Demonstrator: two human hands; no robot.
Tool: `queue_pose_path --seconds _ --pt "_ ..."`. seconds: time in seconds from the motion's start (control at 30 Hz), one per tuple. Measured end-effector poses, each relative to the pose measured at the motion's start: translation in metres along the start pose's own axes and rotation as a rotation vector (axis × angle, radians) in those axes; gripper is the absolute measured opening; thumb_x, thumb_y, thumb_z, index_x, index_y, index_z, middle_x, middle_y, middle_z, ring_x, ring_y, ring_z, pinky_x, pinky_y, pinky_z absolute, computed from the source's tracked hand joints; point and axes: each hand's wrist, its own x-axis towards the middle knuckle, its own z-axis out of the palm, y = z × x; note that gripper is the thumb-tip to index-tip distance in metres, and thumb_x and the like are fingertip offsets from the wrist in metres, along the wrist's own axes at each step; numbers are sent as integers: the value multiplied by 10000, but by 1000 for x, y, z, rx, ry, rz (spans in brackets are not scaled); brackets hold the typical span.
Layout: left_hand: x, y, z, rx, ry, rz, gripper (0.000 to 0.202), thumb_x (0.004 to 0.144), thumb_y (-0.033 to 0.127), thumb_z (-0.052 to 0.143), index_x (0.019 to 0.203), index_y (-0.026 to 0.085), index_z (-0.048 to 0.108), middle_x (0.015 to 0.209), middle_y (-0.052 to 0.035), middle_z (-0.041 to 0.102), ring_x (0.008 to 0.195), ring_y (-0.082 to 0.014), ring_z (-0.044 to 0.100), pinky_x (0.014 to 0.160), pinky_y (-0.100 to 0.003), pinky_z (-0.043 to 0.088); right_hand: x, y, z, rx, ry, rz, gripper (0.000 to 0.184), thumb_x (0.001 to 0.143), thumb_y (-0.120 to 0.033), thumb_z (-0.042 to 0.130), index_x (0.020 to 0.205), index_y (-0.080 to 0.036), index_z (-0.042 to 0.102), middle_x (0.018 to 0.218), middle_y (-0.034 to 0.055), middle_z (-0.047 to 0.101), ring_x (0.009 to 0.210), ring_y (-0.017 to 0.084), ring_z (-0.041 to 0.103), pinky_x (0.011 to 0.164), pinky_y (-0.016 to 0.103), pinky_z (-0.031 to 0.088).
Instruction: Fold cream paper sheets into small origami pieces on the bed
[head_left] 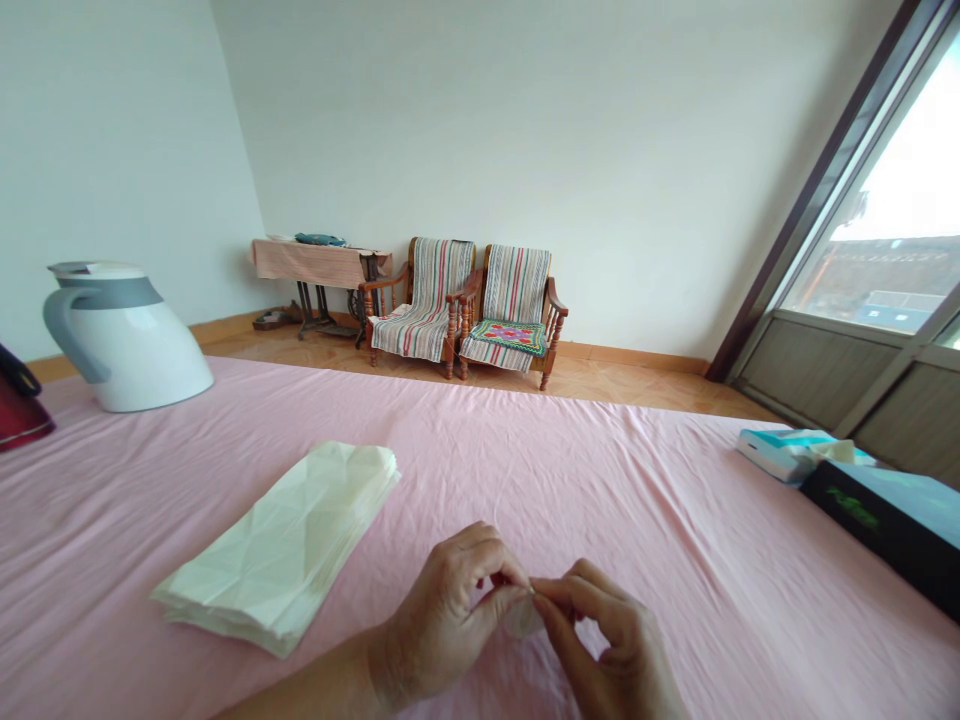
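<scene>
Close together at the front of the table, my left hand [457, 610] and my right hand [607, 635] both have thumb and forefinger pinched, with their fingertips almost meeting. Between them is a small whitish, roundish, partly see-through piece [523, 618], held at its upper edge. Fingers cover part of it, so its exact kind does not show. To the left of my left hand, a stack of folded cream-coloured paper sheets [289, 545] lies flat on the pink tablecloth [457, 450]; neither hand touches it.
A white and grey jug [142, 335] stands at the left, beside a dark red object [19, 400]. On the right lie a tissue pack [787, 452] and a black-sided box [862, 510]. Beyond the table are two wooden armchairs [427, 290] and a cloth-covered sewing table [319, 262].
</scene>
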Motion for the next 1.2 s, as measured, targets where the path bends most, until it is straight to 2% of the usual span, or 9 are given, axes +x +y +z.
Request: queue_pose_path --seconds 0.13,0.27,0.43,0.67,0.8,0.9,1.03,1.2 --pt "1 -2 -1 -19 12 -60 127 858 156 598 735 153 630 701 -25 590 659 -137 547 605 -229 413 3 1 -3 -4 29 14 247 892 -374 566 788 -225 733 635 9 587 603 143 569 555 226 458" --pt "0 -7 -2 -2 30 -106 128 879 189 553 767 155 603 717 -22 587 649 -136 536 608 -235 414 7 3 -8 -6 59 9 231 892 -376 568 842 -224 735 635 10 579 622 152 552 583 244 459" --pt "-3 -14 -5 31 23 -152 150 916 209 484 795 164 560 721 -11 584 650 -134 530 617 -232 411 8 10 -11 -36 96 10 195 877 -354 584 820 -225 719 637 -3 566 621 145 542 578 230 450" --pt "-2 -16 -11 107 -4 -233 106 861 158 495 766 171 541 699 6 588 639 -133 541 614 -229 415 9 20 -15 -172 -12 9 186 880 -259 529 746 -218 650 675 1 565 628 144 543 579 231 455" --pt "-1 -14 -10 92 -13 -233 109 836 129 485 745 175 523 679 15 577 630 -126 542 608 -220 419 8 22 -14 -255 -50 -110 156 869 -185 484 909 -220 631 852 34 594 760 158 607 680 257 509" --pt "-1 -14 -8 117 -16 -210 105 822 106 494 753 176 533 684 21 587 634 -121 537 620 -220 417 6 20 -10 -305 -88 -209 322 853 -127 448 1136 -224 569 1056 78 581 944 184 623 794 290 532" --pt "-4 -15 -9 135 -31 -172 109 821 91 513 778 180 559 718 28 614 665 -116 546 653 -217 418 2 18 -7 -393 -93 -264 538 817 -80 433 1333 -227 409 1276 120 482 1157 228 533 925 373 496" --pt "-5 -15 -9 161 -29 -156 123 812 70 518 768 180 553 720 30 607 670 -110 548 651 -209 417 4 15 -11 -374 -145 -245 379 858 -167 492 1222 -268 459 1124 80 549 1028 224 583 859 376 520"
